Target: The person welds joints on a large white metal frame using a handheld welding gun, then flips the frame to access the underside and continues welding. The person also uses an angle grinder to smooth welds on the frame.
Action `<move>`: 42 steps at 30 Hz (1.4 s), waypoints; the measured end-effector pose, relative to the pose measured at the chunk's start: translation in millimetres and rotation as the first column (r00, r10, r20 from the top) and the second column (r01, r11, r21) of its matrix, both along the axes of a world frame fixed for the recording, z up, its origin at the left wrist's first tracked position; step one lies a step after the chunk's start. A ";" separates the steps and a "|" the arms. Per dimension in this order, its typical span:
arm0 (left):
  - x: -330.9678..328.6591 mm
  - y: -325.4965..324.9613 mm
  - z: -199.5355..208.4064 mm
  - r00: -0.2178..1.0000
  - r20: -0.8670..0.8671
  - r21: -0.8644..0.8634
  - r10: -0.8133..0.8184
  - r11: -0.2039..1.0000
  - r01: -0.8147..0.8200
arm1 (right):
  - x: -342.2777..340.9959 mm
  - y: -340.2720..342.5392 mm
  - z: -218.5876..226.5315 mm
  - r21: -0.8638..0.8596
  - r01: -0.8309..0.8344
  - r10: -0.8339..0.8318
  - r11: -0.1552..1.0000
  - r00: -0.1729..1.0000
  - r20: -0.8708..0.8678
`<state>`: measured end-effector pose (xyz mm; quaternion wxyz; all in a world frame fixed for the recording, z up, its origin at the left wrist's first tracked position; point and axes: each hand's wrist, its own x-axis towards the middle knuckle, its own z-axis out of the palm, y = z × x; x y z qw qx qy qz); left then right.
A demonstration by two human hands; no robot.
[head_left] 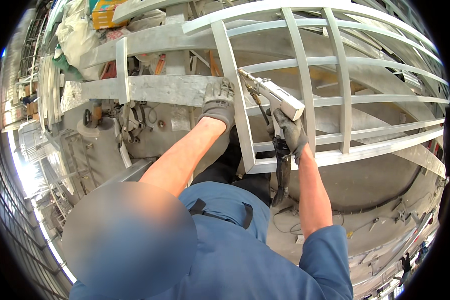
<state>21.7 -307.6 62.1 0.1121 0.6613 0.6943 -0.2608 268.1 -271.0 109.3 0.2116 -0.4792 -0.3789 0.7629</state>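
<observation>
"Where is the frame (341, 85) seen?"
"Ahead and rightward: one, its long axis laid left to right, three crossbars counted."
"The gun (280, 96)?"
"One, gripped by the closed right hand (291, 131), nozzle aimed forward-left, near the end bar (241, 115)."
"And the left hand (218, 102)?"
"Placed nearer that bar, fingers outstretched; nothing is seen held."

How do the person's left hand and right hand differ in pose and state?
The left hand shows its back, with no tool visible in it; the right hand curls round the gun's grip. The left hand is left of the metal end bar; the right hand is right of it. Both wear grey gloves.
</observation>
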 end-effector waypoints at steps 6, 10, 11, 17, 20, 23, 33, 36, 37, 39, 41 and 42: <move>2.8 1.0 10.5 1.000 0.009 -0.019 -0.020 1.000 0.020 | -0.5 -0.1 1.1 0.016 -0.026 0.026 1.000 1.000 0.011; 5.4 4.1 13.6 1.000 0.007 -0.061 0.001 0.998 -0.001 | -2.0 -1.8 4.9 0.034 -0.049 0.047 0.998 0.998 0.045; 5.8 4.5 13.8 1.000 -0.002 -0.073 0.002 0.997 -0.002 | -0.5 -2.8 0.0 0.054 -0.085 0.081 0.995 0.994 0.074; 9.4 8.6 19.9 1.000 -0.003 -0.105 0.022 0.994 -0.022 | 1.8 -8.6 -11.0 0.099 -0.081 0.074 0.992 0.995 0.073; 8.9 10.2 24.0 1.000 -0.023 -0.141 0.008 0.990 -0.011 | 0.8 -9.2 -6.4 0.074 -0.088 0.079 0.993 0.991 0.109; 11.7 10.8 29.8 1.000 -0.008 -0.146 0.017 0.989 -0.018 | 2.0 -10.5 -7.5 0.080 -0.092 0.082 0.993 0.990 0.115; 8.4 6.1 25.6 1.000 0.009 -0.063 0.007 0.998 -0.007 | 5.3 -15.9 -1.8 0.069 -0.076 0.068 0.995 0.992 0.108; 9.4 9.3 29.0 1.000 0.002 -0.105 0.001 0.995 -0.001 | 4.5 -15.6 8.5 0.068 -0.074 0.065 0.995 0.989 0.132; 9.5 11.4 28.9 1.000 -0.003 -0.140 0.000 0.990 -0.001 | 4.5 -15.2 11.4 0.032 -0.090 0.085 0.995 0.988 0.126; 7.5 12.6 28.2 1.000 0.021 -0.127 0.006 0.992 -0.003 | 6.0 -13.9 17.2 -0.033 -0.121 0.124 0.992 0.986 0.113; 3.3 5.0 18.6 0.999 0.043 -0.027 -0.001 1.000 0.002 | 16.8 -19.4 9.2 0.022 -0.094 0.091 0.995 0.991 0.097; 4.3 8.1 17.9 0.999 0.043 -0.021 -0.010 1.000 0.011 | 22.5 -17.2 7.7 0.063 -0.076 0.071 0.995 0.993 0.091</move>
